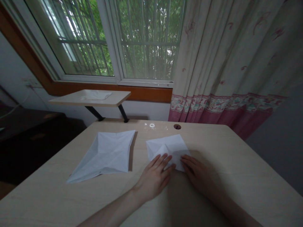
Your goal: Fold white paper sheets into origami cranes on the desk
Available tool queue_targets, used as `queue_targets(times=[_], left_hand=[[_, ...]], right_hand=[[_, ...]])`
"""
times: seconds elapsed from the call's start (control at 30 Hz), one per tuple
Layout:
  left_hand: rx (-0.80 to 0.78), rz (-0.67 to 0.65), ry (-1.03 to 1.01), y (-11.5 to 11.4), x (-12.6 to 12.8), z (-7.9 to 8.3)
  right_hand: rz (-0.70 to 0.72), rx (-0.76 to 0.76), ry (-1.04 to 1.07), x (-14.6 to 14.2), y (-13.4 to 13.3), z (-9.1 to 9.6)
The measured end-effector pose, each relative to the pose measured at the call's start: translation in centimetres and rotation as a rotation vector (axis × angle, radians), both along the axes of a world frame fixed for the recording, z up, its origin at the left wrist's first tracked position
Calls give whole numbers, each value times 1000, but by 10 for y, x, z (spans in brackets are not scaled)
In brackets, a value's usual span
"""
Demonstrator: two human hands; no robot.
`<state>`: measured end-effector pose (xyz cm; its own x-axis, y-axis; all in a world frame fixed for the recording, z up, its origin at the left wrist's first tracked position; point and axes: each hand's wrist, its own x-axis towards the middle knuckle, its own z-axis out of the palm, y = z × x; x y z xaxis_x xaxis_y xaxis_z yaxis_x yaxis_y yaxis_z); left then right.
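A small folded white paper (168,148) lies on the wooden table (236,164) in front of me. My left hand (155,176) rests flat on its near left corner, fingers stretched out and pressing the paper down. My right hand (199,175) lies palm down with its fingertips on the paper's near right edge. Neither hand lifts or grips the paper. A larger creased white paper (106,154), partly unfolded into a pointed shape, lies to the left, apart from both hands.
A small raised shelf (94,97) with a white sheet on it stands at the table's far left edge. A cable hole (177,126) sits near the far edge. A window (142,41) and a patterned curtain (236,63) are behind. Dark furniture is at left.
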<state>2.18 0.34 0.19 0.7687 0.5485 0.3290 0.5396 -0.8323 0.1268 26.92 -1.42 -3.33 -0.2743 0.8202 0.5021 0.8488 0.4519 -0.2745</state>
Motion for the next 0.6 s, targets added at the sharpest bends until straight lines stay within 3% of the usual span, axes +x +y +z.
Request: queue_targets(times=[0.23, 0.6], left_hand=[[53, 41, -31, 0, -2, -4], [52, 80, -73, 1, -1, -9]], right_hand=[[-30, -36, -118, -4, -8, 10], [162, -60, -117, -12, -15, 25]])
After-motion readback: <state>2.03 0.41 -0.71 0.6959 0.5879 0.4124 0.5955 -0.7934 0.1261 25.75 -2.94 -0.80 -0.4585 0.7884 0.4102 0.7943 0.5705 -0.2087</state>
